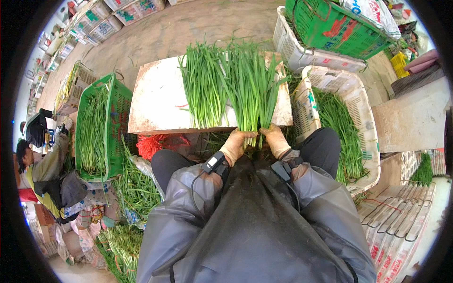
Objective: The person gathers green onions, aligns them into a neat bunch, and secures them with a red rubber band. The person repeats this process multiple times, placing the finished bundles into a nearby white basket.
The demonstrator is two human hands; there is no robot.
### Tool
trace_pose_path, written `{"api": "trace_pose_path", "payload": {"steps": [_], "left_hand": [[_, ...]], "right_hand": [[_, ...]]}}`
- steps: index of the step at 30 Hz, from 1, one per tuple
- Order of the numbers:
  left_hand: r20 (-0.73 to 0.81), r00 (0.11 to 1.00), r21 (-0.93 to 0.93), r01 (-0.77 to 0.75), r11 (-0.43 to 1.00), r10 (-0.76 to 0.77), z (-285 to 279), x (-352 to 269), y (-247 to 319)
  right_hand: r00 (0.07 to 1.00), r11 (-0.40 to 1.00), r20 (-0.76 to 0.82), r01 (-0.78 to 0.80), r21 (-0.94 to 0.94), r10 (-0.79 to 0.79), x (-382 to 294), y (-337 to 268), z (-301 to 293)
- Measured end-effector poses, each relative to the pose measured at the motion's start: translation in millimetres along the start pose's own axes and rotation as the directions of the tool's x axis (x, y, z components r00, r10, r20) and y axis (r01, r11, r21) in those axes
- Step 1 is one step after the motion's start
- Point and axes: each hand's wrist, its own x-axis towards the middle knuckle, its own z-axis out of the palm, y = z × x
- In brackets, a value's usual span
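Observation:
In front of me a white board-topped table [157, 95] carries Chinese chives. One bundle [205, 88] lies on it to the left, touching no hand. My gloved left hand [236, 144] grips the pale stem ends of a larger bunch of chives [246, 95] at the table's near edge. Right beside it, my gloved right hand [275, 139] holds a smaller bunch of chives [269, 106] by its stems, with the leaves spreading over the table. Both bunches point away from me and their leaves overlap. Some fingers are hidden behind the stems.
A green crate [118, 116] of chives stands at left, a white crate [361, 116] of chives at right. Red strips [152, 146] hang below the table. Stacked crates [332, 30] stand at far right. A person [46, 177] sits at far left. Tied bundles [122, 247] lie behind left.

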Motion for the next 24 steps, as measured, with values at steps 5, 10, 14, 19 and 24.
{"api": "trace_pose_path", "payload": {"steps": [5,10,14,19,24], "left_hand": [[0.002,0.987,-0.146,0.158,0.977,-0.159,7,-15,8],[0.129,0.984,-0.119,0.137,0.983,-0.122,4,-20,7],[0.148,0.984,0.034,0.098,0.995,-0.102,0,-13,2],[0.055,0.995,-0.021,0.079,0.997,-0.078,0,-12,-3],[0.171,0.97,-0.017,0.178,0.984,-0.173,-5,-13,7]], "right_hand": [[0.996,0.997,-0.044,0.076,-0.033,-0.077,-4,2,4],[0.959,0.923,0.001,0.274,-0.27,-0.285,6,3,-3],[0.926,0.77,0.115,0.364,-0.524,-0.36,0,0,-14],[0.842,0.614,0.268,0.528,-0.587,-0.468,-13,-7,-20],[0.676,0.362,0.437,0.709,-0.605,-0.593,-11,-11,-26]]}}
